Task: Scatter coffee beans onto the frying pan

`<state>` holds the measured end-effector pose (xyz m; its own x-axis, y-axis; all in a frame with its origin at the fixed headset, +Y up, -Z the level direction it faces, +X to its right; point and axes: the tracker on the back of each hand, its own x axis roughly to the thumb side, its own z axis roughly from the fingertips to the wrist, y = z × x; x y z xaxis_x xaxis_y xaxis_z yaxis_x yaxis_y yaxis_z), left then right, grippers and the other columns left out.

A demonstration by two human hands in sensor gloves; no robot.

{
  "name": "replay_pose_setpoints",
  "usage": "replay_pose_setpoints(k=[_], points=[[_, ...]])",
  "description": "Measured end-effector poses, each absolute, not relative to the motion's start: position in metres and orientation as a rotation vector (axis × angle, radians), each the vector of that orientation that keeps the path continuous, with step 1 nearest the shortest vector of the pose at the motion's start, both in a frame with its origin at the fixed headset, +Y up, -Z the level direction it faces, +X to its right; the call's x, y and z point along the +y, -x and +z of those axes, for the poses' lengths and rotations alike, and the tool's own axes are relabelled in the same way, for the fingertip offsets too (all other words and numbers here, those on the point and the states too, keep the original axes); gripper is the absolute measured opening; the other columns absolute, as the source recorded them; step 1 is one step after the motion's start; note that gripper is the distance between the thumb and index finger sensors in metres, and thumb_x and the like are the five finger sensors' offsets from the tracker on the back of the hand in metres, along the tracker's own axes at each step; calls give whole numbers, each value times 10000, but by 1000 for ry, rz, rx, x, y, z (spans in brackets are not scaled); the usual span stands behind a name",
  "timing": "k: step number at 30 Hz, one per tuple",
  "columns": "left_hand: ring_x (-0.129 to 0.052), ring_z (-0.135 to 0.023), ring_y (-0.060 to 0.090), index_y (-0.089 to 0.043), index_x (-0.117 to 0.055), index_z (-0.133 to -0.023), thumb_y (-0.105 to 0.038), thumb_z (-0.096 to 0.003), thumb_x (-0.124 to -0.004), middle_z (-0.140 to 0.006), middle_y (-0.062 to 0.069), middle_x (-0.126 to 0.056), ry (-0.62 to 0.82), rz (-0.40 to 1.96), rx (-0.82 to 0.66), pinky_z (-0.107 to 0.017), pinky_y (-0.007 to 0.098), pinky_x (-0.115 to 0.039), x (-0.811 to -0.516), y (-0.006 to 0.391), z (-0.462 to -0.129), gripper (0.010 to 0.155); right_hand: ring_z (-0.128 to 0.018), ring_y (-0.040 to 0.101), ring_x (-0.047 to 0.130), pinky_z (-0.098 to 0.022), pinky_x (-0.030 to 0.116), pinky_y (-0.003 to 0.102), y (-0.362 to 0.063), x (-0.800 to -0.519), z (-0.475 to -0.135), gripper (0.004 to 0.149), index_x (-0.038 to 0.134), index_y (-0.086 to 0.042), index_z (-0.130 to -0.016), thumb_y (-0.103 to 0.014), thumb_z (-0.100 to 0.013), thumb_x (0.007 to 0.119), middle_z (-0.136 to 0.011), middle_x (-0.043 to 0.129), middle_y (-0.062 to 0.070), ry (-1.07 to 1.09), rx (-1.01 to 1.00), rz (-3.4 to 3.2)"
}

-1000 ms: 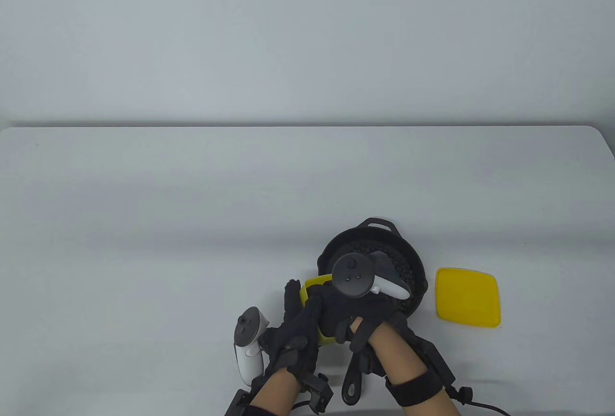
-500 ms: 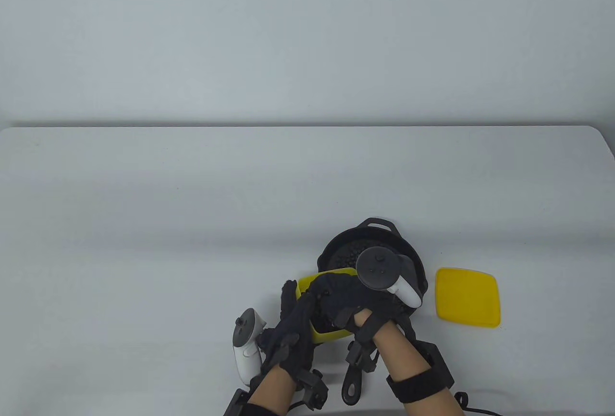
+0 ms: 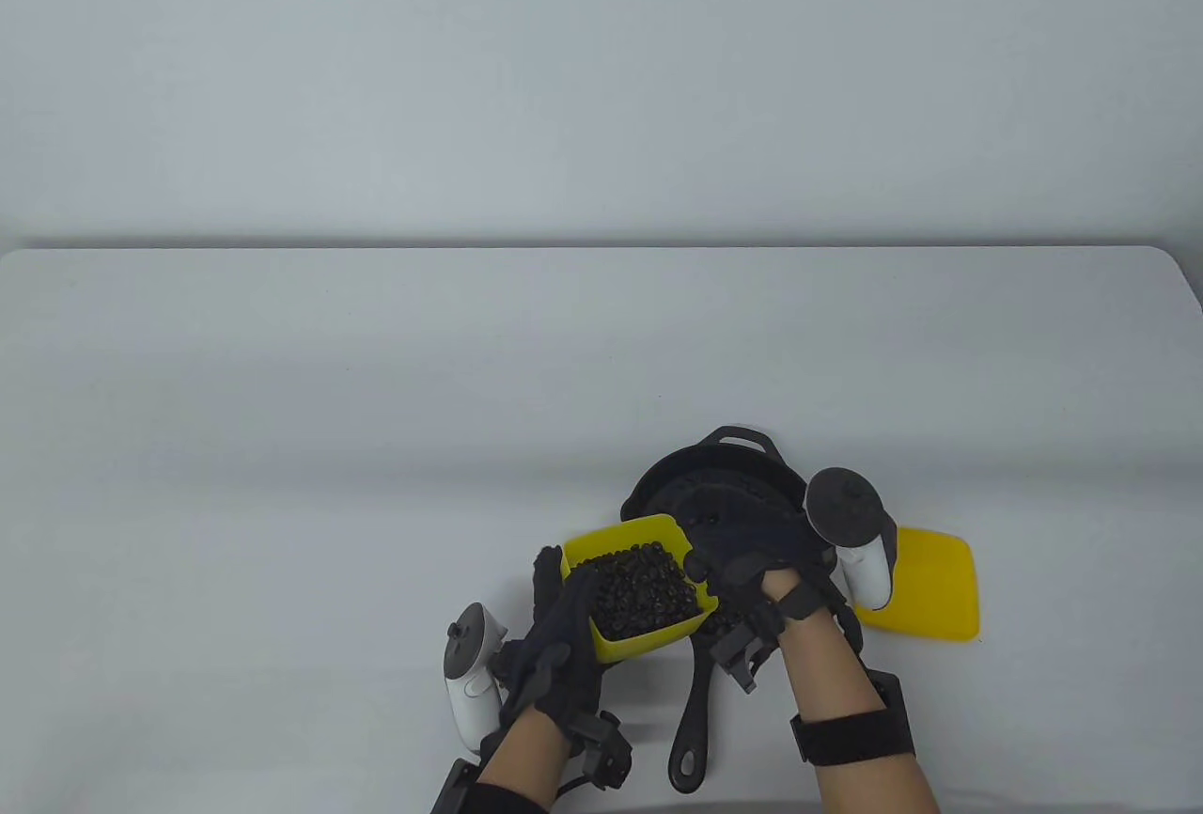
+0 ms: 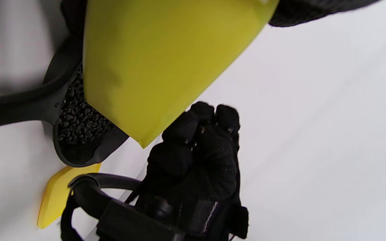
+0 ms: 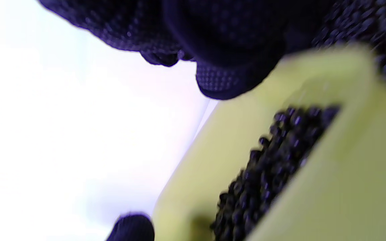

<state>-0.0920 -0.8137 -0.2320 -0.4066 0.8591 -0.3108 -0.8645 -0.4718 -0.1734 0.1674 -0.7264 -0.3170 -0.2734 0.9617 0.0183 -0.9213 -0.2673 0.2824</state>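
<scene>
A yellow container [image 3: 601,635] full of coffee beans [image 3: 639,588] is lifted at the black frying pan's left rim. My left hand [image 3: 562,612] grips its left side. In the left wrist view its underside [image 4: 152,67] is tilted above the pan. The frying pan [image 3: 728,461] has beans [image 4: 79,120] on its bottom. Its handle [image 3: 694,720] points toward me. My right hand [image 3: 752,551] hovers over the pan beside the container, curled into a fist [image 4: 196,157] as around a handful of beans; its inside is hidden. The right wrist view shows its fingers [image 5: 219,50] above the beans [image 5: 280,160].
A yellow lid [image 3: 930,584] lies flat on the table right of the pan, partly behind my right tracker [image 3: 851,513]. It also shows in the left wrist view [image 4: 55,194]. The white table [image 3: 376,429] stretches far and left.
My right hand has lifted out of the container and moved right over the pan, fingers curled. My left hand has shifted the container slightly left, so the beans now show.
</scene>
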Motion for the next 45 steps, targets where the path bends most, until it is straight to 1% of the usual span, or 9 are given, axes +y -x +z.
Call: replay_pose_setpoints(k=[12, 17, 20, 23, 27, 30, 36, 40, 45], points=[[-646, -888, 475, -310, 62, -1003, -642, -557, -602, -1024, 233, -318, 347, 2011, 54, -653, 481, -721, -813, 108, -234, 866, -465, 407, 942, -214, 884, 227, -191, -753, -328, 362, 777, -63, -874, -124, -517, 764, -849, 711, 282, 17, 408, 2414], [-645, -889, 475, -310, 63, -1002, -641, -558, -601, -1024, 234, -317, 342, 2018, 57, -653, 481, -720, -813, 107, -234, 865, -514, 432, 915, -254, 886, 263, -209, -752, -327, 408, 738, -36, -920, -153, -529, 754, -904, 640, 316, 87, 314, 2422], [-643, -890, 475, -310, 65, -1002, -642, -558, -601, -1023, 234, -317, 345, 2017, 52, -656, 481, -719, -812, 104, -234, 866, -540, 431, 906, -278, 884, 270, -220, -745, -324, 434, 705, -33, -943, -221, -554, 751, -914, 629, 311, 103, 163, 2300], [-643, -891, 474, -311, 64, -1002, -642, -558, -600, -1024, 233, -317, 348, 2015, 50, -656, 480, -719, -812, 104, -234, 865, -631, 447, 863, -364, 870, 304, -222, -743, -322, 572, 575, -40, -1031, -419, -619, 689, -967, 563, 296, 22, 90, 2125], [-642, -892, 475, -311, 65, -1002, -641, -559, -600, -1024, 233, -317, 346, 2009, 51, -657, 481, -718, -812, 106, -234, 865, -721, 636, 719, -378, 840, 440, -213, -749, -320, 819, 438, -10, -1108, -629, -617, 657, -1017, 427, 375, -54, 185, 1919], [-642, -891, 476, -310, 64, -1002, -641, -558, -601, -1024, 234, -316, 345, 1995, 50, -657, 482, -717, -813, 107, -234, 865, -699, 727, 647, -351, 837, 484, -205, -749, -320, 902, 429, 45, -1100, -688, -613, 628, -994, 398, 433, -111, 282, 1943], [-638, -893, 479, -309, 64, -1003, -638, -560, -604, -1023, 236, -315, 365, 1986, 29, -657, 486, -715, -811, 101, -234, 866, -684, 581, 812, -362, 867, 388, -175, -708, -312, 738, 588, 64, -1009, -565, -627, 640, -921, 658, 340, -333, 148, 2015], [-630, -900, 480, -307, 63, -1004, -636, -563, -608, -1023, 239, -314, 399, 1982, -20, -654, 492, -715, -807, 92, -231, 868, -619, 576, 870, -362, 874, 391, -144, -699, -305, 623, 691, 76, -946, -423, -582, 775, -859, 739, 348, -501, 291, 1928], [-646, -871, 499, -278, 64, -999, -625, -574, -621, -1002, 268, -309, 392, 1866, -114, -634, 497, -733, -797, 83, -227, 878, -694, 547, 836, -382, 874, 379, -115, -704, -300, 787, 543, 109, -1002, -442, -541, 864, -940, 563, 412, -625, 524, 2298]])
